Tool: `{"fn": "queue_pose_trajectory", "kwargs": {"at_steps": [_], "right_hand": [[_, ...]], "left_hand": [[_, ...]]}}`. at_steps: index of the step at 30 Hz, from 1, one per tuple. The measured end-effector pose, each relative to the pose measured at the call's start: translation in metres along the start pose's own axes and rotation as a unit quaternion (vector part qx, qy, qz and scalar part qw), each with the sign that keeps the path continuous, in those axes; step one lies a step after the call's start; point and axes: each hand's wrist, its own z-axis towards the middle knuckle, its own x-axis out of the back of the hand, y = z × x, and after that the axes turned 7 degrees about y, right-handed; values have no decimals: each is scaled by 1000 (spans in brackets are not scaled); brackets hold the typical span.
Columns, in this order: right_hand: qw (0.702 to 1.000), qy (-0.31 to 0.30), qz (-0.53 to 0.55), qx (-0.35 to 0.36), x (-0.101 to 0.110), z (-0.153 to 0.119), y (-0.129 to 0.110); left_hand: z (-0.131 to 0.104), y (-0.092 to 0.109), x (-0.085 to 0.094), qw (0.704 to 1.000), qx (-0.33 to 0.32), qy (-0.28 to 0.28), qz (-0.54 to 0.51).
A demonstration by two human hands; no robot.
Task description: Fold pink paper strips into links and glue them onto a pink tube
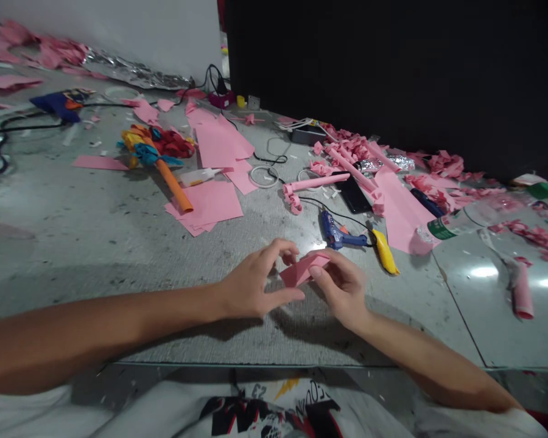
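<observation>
A small folded piece of pink paper is pinched between the thumb and fingers of my right hand, just above the table near its front edge. My left hand is beside the paper's left end, its thumb and fingers spread apart around that end. Whether a left fingertip touches the paper is hard to make out. Behind my right hand lies a blue glue gun with a dark cord. A yellow wrapped piece is to its right.
Pink sheets and an orange tube with coloured paper flowers lie at left. Rolled pink paper, a black phone and a plastic bottle are at right. Crumpled pink scraps line the back by a black panel.
</observation>
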Motion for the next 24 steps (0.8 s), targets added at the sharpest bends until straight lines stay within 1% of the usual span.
{"fn": "queue_pose_trajectory", "kwargs": {"at_steps": [2,4,9,11,16,19,22,24], "right_hand": [[999,24,28,-1,-1,0,-1],[997,33,69,-17,-2,0,-1],[986,34,139,-82,-1,2,3],[985,26,146,-93,-1,3,5],[980,-16,152,-129,0,8,2],[981,-16,138,-135,-1,10,-1],[985,-5,115,-125,-2,11,0],[987,4,103,-121,-1,10,1]], "left_hand": [[0,1,0,999,34,-21,-8],[1,3,1,999,45,-23,-2],[3,5,4,999,16,20,19],[4,4,5,999,13,26,24],[5,1,6,999,-7,21,39],[5,1,6,999,-20,24,41],[7,1,6,999,-2,23,32],[8,0,6,1000,25,7,18]]}}
